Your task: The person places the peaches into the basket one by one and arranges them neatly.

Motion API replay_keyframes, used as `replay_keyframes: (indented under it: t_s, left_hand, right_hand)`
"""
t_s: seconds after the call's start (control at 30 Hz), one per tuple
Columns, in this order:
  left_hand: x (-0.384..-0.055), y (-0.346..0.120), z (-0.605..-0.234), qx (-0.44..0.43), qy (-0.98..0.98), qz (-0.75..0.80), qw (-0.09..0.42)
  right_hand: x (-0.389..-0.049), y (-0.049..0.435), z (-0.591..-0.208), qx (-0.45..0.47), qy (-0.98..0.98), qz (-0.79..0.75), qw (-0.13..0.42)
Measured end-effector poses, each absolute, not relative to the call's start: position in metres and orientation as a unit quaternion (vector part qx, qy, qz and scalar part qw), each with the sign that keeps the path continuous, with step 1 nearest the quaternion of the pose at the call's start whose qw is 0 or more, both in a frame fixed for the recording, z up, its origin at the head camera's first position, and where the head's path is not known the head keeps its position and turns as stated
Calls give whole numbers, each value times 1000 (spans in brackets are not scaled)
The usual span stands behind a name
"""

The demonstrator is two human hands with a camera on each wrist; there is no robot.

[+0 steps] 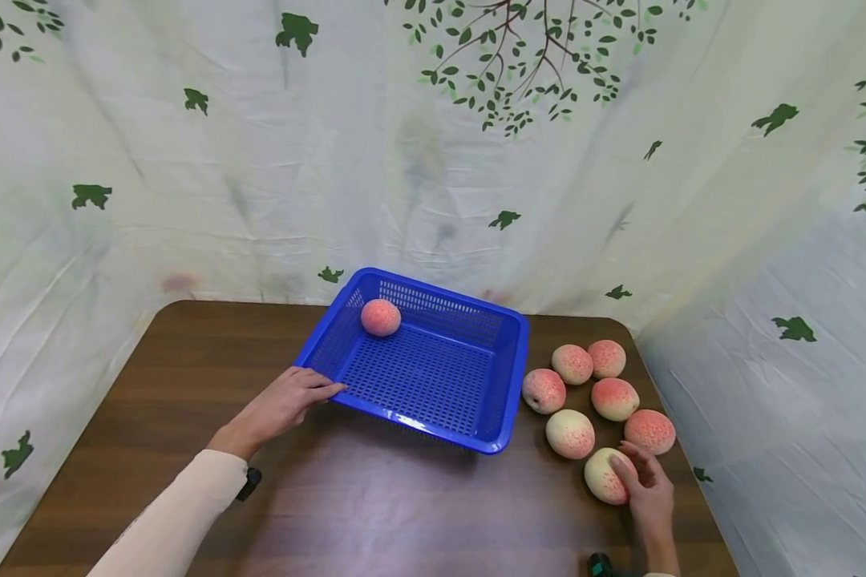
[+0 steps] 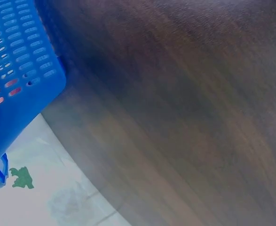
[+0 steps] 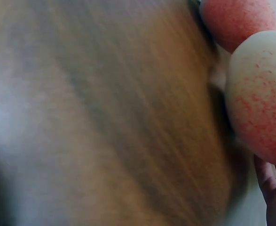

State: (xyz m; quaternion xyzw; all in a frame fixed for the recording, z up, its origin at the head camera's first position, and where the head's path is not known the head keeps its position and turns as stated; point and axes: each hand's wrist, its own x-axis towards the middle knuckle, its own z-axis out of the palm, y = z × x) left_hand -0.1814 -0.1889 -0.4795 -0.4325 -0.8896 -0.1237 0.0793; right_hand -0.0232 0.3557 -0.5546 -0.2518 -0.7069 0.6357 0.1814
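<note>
At the near left corner of the blue plastic basket (image 1: pixel 433 433), my left hand (image 1: pixel 292 398) grips the rim, its thumb lying over the edge. The basket's slotted side (image 2: pixel 20 52) fills the upper left of the left wrist view, where the hand itself is out of sight. One pink peach (image 1: pixel 381 317) lies inside, in the far left corner. My right hand (image 1: pixel 648 485) holds a pale yellow peach (image 1: pixel 604 476) between thumb and fingers at the near right of the table. That peach (image 3: pixel 262 99) looms large in the right wrist view, fingers (image 3: pixel 265 176) below it.
Several more peaches sit right of the basket, among them a pale one (image 1: pixel 570 434), a pink one (image 1: pixel 649 432) and one at the basket's side (image 1: pixel 544 391). The brown table (image 1: pixel 404 513) ends at a white leaf-printed curtain (image 1: pixel 375 160) behind and on both sides.
</note>
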Motion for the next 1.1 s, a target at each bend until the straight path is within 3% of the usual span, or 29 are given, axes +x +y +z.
replay_keyframes:
  t_s: [0.33,0.6,1.1]
  left_hand:
    - [-185,-190,-489,-456,-866,-139,150]
    - [-187,-188,-492,-457,-864,-153,147]
    - [-186,-188,-496,-458,-860,-157,160]
  right_hand:
    - [-13,356,-559,-183,-710,667,131]
    - [-6,365,-564,-115,-762,630,91]
    - [-7,357,-550,-225,-744,620,107]
